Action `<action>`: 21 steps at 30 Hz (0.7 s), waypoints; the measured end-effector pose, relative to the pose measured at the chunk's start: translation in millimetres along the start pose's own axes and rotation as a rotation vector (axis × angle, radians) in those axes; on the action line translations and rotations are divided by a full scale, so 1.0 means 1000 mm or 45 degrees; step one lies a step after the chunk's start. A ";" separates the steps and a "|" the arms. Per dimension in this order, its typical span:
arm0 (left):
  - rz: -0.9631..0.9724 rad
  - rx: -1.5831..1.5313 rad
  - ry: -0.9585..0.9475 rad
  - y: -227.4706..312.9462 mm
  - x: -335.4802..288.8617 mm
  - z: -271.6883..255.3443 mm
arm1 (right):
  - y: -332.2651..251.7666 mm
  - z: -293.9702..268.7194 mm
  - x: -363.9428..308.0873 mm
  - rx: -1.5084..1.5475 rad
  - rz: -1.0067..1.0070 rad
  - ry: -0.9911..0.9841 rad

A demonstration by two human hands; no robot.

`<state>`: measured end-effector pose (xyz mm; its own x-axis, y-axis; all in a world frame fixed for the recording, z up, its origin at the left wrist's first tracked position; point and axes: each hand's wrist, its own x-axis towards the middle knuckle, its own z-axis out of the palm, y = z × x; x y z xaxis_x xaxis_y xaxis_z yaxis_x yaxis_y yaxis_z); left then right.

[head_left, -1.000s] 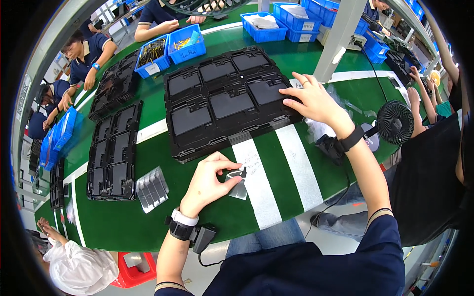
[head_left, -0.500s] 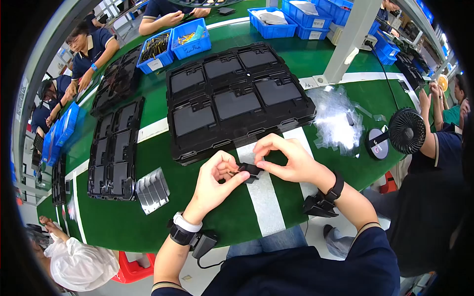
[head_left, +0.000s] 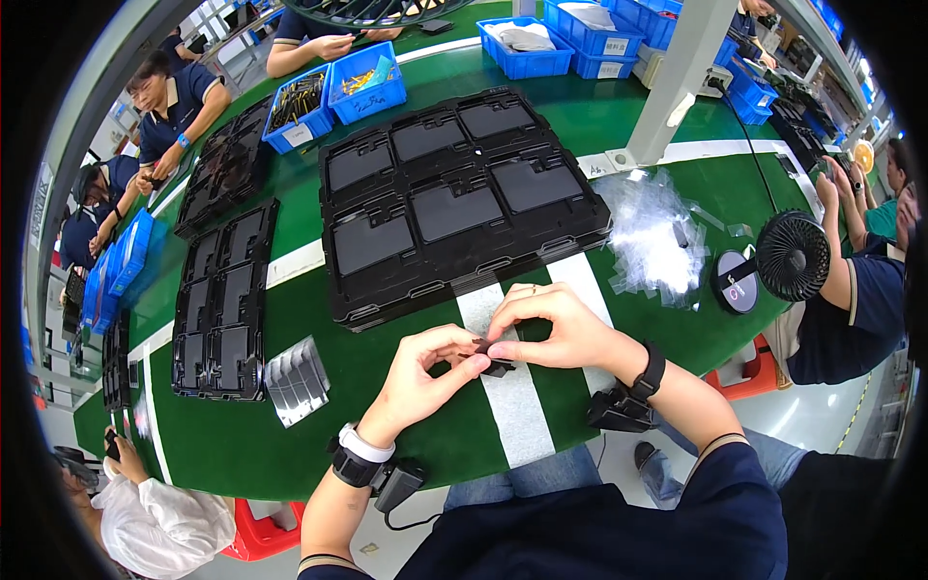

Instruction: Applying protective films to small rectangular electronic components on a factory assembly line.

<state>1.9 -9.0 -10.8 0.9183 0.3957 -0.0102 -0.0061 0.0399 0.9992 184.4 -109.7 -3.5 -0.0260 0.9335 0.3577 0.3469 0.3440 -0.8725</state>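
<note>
Over the white stripe on the green table, both my hands meet on a small black part [head_left: 497,365]. My left hand [head_left: 431,365] pinches it between thumb and fingers from the left. From the other side, the thumb and index finger of my right hand [head_left: 543,331] press on its upper edge. The fingers cover most of the part, so its exact shape is hidden. Just beyond my hands lies a large stack of black trays [head_left: 454,203] with flat dark pieces in its compartments.
A clear strip sheet [head_left: 297,381] lies left of my hands, near smaller black trays [head_left: 224,300]. To the right are a heap of clear film [head_left: 659,242] and a black fan [head_left: 795,255]. Blue bins [head_left: 367,87] stand at the back, beside a metal post [head_left: 677,87]. Other people sit around.
My hands have drawn together and slightly nearer to me. My right fingers now meet the left ones over the black part, which is more covered than before.
</note>
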 end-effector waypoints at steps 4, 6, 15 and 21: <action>-0.018 0.005 0.057 -0.001 0.001 0.001 | -0.002 -0.005 -0.003 0.074 0.080 0.073; -0.011 0.088 0.101 -0.004 0.001 0.000 | -0.006 -0.012 -0.004 0.145 0.113 0.196; 0.207 0.845 0.408 0.009 0.006 -0.001 | 0.003 -0.123 -0.047 -1.196 0.339 0.891; 0.231 0.850 0.237 -0.001 0.005 -0.004 | -0.020 -0.111 -0.034 -1.355 0.377 0.695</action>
<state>4.9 -3.6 -12.2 0.8428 0.4950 0.2110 0.1460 -0.5877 0.7958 282.6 -159.4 38.9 0.4903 0.7087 0.5073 0.8703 -0.3664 -0.3293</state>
